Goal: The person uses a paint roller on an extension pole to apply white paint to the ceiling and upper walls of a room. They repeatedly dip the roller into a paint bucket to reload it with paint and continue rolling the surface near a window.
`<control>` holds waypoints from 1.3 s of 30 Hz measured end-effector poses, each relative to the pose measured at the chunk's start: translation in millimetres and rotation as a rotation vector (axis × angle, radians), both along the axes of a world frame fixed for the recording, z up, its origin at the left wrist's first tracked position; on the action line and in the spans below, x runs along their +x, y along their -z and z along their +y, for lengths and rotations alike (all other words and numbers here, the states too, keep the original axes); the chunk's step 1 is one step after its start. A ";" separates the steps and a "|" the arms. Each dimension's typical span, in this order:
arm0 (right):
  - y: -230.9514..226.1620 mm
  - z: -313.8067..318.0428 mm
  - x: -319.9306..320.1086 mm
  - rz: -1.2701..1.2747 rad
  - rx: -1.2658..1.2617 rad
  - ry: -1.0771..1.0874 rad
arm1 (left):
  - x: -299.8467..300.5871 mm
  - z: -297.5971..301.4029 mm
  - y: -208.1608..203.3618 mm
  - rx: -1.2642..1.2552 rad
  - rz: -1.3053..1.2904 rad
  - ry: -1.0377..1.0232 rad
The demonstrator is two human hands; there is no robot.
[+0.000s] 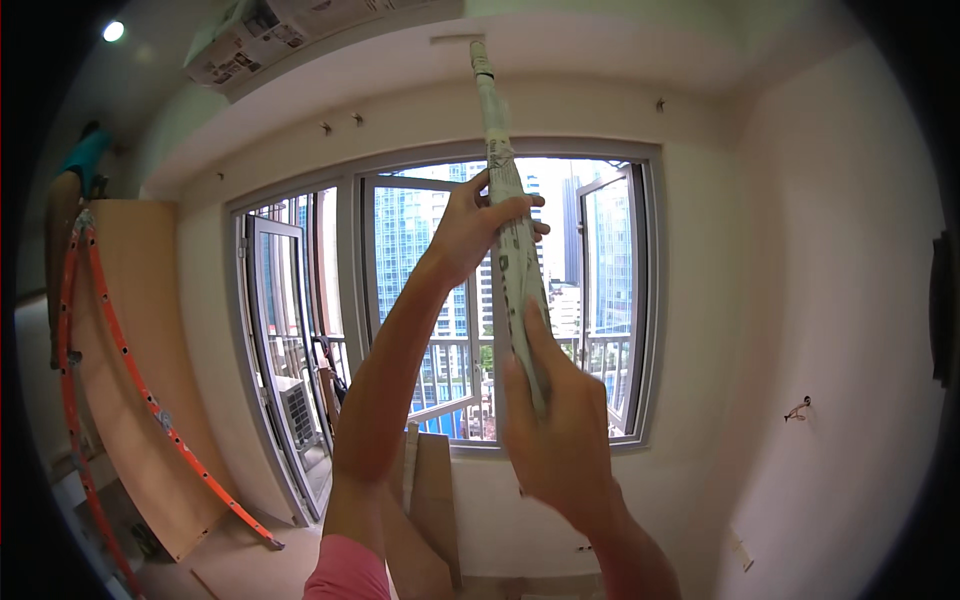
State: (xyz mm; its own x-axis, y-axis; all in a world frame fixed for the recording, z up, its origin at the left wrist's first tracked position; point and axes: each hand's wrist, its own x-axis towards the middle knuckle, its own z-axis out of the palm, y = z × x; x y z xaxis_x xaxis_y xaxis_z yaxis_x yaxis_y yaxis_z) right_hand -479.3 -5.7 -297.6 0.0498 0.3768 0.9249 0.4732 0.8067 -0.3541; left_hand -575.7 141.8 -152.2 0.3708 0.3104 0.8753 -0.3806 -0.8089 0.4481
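A long pole (517, 260), wrapped in pale printed paper and bound with tape, slants up in front of me. At its top end a narrow crosspiece, which looks like a paint roller (457, 39), is at the pale beam below the ceiling. Round the pole's middle my left hand (478, 225) is closed, its fingertips showing past the right side. Lower down, my right hand (560, 425) grips the bottom end, slightly blurred, with its thumb and forefinger along the paper. The part of the pole inside each fist is hidden.
Behind the pole is a wide window (430, 300) with open panes. An orange stepladder (125, 350) stands at left, a person (75, 170) in a teal top up on it, beside a tall tan board (150, 400). Wires (797, 410) stick out of the right wall.
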 end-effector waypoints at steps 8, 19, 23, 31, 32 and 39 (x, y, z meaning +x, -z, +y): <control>-2.0 -5.3 2.6 -0.001 -0.031 0.067 | 2.5 -10.1 0.2 -0.042 -0.021 -0.015; 68.2 -71.3 29.9 -0.043 0.047 0.121 | 19.0 -90.5 65.8 -0.087 0.032 0.020; 54.3 -79.3 46.4 -0.035 -0.050 0.156 | 40.8 -85.2 56.5 -0.091 0.045 0.084; -15.8 -39.8 23.9 0.050 -0.232 0.061 | 28.3 -10.9 -4.4 -0.091 0.023 0.085; -16.4 -29.9 21.9 0.055 -0.212 0.074 | 28.8 -8.8 -6.1 -0.080 0.024 0.094; 13.4 -60.7 16.7 0.005 -0.082 0.056 | 21.4 -49.0 14.9 -0.015 0.008 0.126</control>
State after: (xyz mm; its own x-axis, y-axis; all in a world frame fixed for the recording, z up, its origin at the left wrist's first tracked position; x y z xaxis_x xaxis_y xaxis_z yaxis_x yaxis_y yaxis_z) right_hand -462.6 -66.4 -310.9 0.0780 0.4479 0.8907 0.5149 0.7469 -0.4207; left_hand -554.4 92.8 -167.0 0.4144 0.2736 0.8680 -0.4756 -0.7481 0.4628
